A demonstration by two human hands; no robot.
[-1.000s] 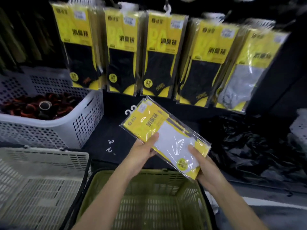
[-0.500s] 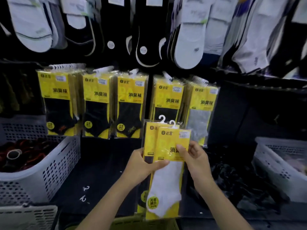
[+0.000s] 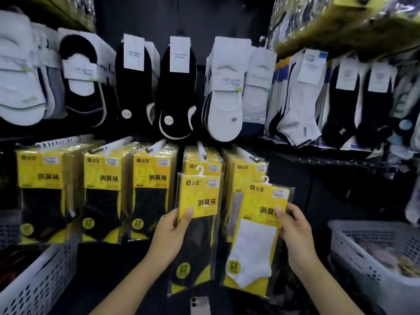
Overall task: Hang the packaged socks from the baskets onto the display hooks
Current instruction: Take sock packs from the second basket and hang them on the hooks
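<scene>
— While both hands are raised, what fills most of the view?
— A dark display wall [image 3: 318, 189]. Along its top hangs a row of loose socks [image 3: 223, 92] with paper bands, in white, black and grey. Below that, yellow sock packs [image 3: 106, 192] hang in stacks on display hooks [image 3: 201, 150].
— And the baskets?
— The left basket [image 3: 34, 287] is white and sits at the lower left. The right basket [image 3: 368, 264], also white, holds something pale; I cannot tell what.
— Where are the packs being handled?
— Both are held upright in front of the hung row, on no hook. The left hand [image 3: 169, 237] grips the black-sock pack [image 3: 197, 223], thumb across its yellow card, before the fourth stack. The right hand [image 3: 295, 237] pinches the white-sock pack [image 3: 254, 246] by its right edge, just beside and slightly lower, overlapping the fifth stack.
— Anything smaller?
— The black-sock pack's white hanger [image 3: 200, 170] sits just below a display hook's tip. A phone [image 3: 200, 304] shows at the bottom edge.
</scene>
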